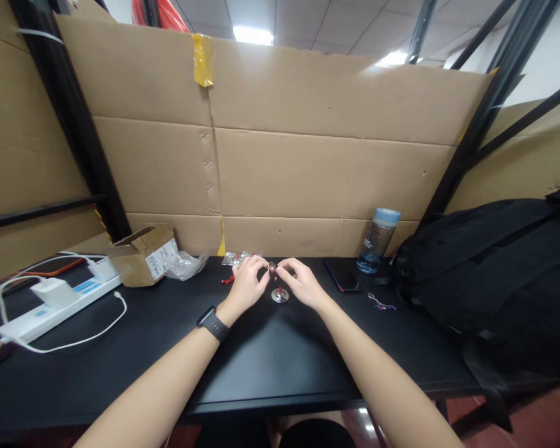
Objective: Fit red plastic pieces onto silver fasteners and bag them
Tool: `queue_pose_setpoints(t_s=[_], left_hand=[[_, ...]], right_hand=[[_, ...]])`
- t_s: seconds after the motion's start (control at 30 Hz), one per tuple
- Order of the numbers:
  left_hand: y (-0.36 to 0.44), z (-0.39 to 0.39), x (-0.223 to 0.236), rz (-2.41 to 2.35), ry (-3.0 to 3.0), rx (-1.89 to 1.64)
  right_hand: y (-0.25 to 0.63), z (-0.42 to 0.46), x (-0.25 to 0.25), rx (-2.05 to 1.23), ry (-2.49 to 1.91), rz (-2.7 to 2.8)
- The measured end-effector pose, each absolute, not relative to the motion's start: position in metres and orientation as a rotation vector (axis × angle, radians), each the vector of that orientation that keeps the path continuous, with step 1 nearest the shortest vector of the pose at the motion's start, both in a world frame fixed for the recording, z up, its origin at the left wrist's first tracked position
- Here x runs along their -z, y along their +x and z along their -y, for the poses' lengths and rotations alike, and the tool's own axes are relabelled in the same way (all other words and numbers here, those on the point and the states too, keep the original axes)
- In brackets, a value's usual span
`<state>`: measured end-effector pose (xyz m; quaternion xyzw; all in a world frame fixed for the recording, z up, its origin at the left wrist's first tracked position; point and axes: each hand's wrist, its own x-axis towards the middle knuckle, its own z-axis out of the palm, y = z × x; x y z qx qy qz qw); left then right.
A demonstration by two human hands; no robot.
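Note:
My left hand point(251, 279) and my right hand point(303, 283) meet over the middle of the black table. Between their fingertips is a small, dark, shiny rounded metal piece point(272, 268), pinched from both sides; its exact kind is too small to tell. Just below it, a round silver metal disc point(280, 295) has a bit of red at its centre. Whether the disc joins the piece above I cannot tell. A small red item point(228, 280) lies to the left of my left hand, near a clear plastic packet point(236, 258).
An open cardboard box point(142, 255), crumpled clear plastic point(186, 266) and a white power strip point(58, 311) with cables occupy the left. Rightward are a phone point(343, 275), a keychain point(381, 303), a water bottle point(378, 241) and a black backpack point(490, 280). Cardboard point(280, 174) walls the back.

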<state>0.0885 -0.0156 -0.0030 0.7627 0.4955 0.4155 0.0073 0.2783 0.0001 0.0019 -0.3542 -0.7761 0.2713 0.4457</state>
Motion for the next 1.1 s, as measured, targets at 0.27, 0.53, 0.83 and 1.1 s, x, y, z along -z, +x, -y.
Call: queue_pose_setpoints(t_s=[0.27, 0.53, 0.83, 1.1], left_hand=[[0.087, 0.018, -0.001, -1.558, 2.385, -1.293], [0.077, 0.016, -0.001, -1.296, 2.506, -1.090], [0.074, 0.009, 0.007, -1.321, 2.627, -0.873], [0.064, 0.012, -0.002, -1.362, 2.711, -0.786]], right_hand=[[0.281, -0.005, 0.005, -0.471, -0.960, 2.096], [0.287, -0.005, 0.003, -0.424, -0.959, 2.223], [0.287, -0.008, 0.008, -0.411, -1.003, 2.234], [0.296, -0.011, 0.014, -0.418, -1.121, 2.467]])
